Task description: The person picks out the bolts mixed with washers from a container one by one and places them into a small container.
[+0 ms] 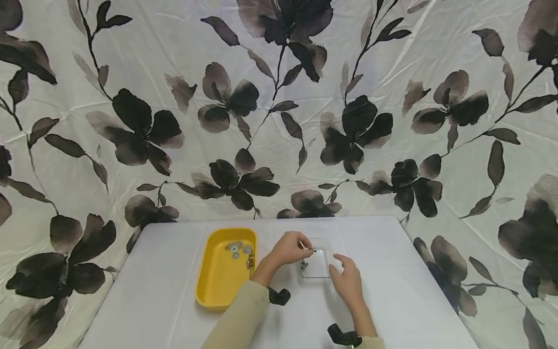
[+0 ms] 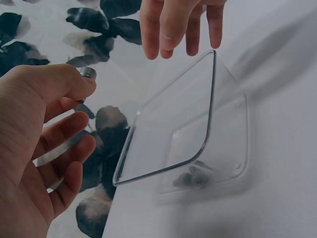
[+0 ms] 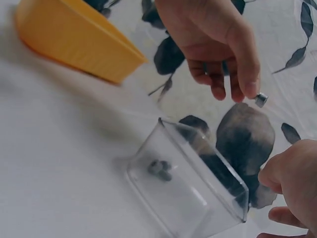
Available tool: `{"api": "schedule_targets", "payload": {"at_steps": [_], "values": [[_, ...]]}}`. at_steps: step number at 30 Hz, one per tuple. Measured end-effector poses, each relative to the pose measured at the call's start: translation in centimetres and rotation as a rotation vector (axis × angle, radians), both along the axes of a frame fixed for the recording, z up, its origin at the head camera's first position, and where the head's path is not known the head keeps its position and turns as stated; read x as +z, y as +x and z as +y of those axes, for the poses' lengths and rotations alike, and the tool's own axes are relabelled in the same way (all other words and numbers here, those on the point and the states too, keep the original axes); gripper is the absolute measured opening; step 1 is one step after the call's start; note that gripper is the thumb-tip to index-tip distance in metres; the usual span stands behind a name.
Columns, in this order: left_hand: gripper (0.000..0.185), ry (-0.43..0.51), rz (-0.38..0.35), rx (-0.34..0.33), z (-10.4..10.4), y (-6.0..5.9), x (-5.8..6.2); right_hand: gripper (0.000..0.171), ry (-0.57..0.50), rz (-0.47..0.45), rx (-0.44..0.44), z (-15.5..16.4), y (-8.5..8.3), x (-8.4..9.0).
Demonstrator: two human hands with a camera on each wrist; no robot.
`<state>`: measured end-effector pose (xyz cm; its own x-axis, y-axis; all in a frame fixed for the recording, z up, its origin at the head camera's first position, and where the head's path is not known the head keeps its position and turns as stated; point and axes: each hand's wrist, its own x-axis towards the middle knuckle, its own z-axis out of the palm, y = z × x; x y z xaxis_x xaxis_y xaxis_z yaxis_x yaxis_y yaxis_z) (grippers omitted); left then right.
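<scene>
Starting big, at the back, with the pale hanging cloth printed with dark flowers (image 1: pixel 305 121). Down next to the flat white bench (image 1: pixel 161 276). Over to the left for the yellow rectangular tray (image 1: pixel 218 286), then right to the clear rectangular container (image 1: pixel 319 266): stiff by the look of it, possibly brittle, probably best steadied by 2 opposite outer walls.

Now to the 2 bare hands! Just beside the container, on its right, find the right hand (image 1: pixel 347 278), with fingers loosely spread, thumb apart, gripping nothing; impossible to tell about contact with the wall. Opposite, see the left hand (image 1: pixel 289 248), pinching with thumb and fingertip, other fingers loosely curved.

Smaller yet: in the tray, spot flat grey metal washers (image 1: pixel 236 255) towards the far end and slim brownish metal pieces (image 1: pixel 250 261) along the right wall. In the container, towards its left side, pick out a cluster of dark grey metal pieces (image 3: pixel 160 170).

Smallest of all, pinched by the left hand, near the container but apart from it: see the small shiny cylindrical metal piece (image 3: pixel 261 100). Likely hard, light, smooth enough to slip or roll; best gripped by its sides.
</scene>
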<state>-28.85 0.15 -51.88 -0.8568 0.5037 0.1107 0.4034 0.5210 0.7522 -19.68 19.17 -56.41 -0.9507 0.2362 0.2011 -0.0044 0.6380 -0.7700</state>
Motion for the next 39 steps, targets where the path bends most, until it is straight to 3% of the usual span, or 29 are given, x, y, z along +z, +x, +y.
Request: {"api": "schedule_targets", "payload": {"at_steps": [9, 15, 24, 32, 39], "values": [[0.004, 0.037, -0.050, 0.010, 0.0, -0.1, -0.8, 0.041, -0.042, -0.034, -0.040, 0.1, -0.5, -1.6], [0.004, 0.039, -0.039, 0.025, 0.2, -0.6, -1.4, 0.041, -0.124, -0.056, -0.032, 0.4, -1.0, -2.0], [0.003, 0.030, -0.025, 0.041, 0.6, -1.0, -2.3, 0.040, -0.202, -0.088, 0.003, 0.6, -1.4, -2.8], [0.003, 0.047, -0.034, 0.039, 0.8, -0.5, -2.7, 0.039, -0.244, -0.093, 0.078, 0.7, -1.3, -3.5], [0.003, 0.053, -0.044, 0.039, 0.9, -0.3, -3.2, 0.039, -0.207, -0.079, 0.106, 0.9, -1.5, -3.6]]}}
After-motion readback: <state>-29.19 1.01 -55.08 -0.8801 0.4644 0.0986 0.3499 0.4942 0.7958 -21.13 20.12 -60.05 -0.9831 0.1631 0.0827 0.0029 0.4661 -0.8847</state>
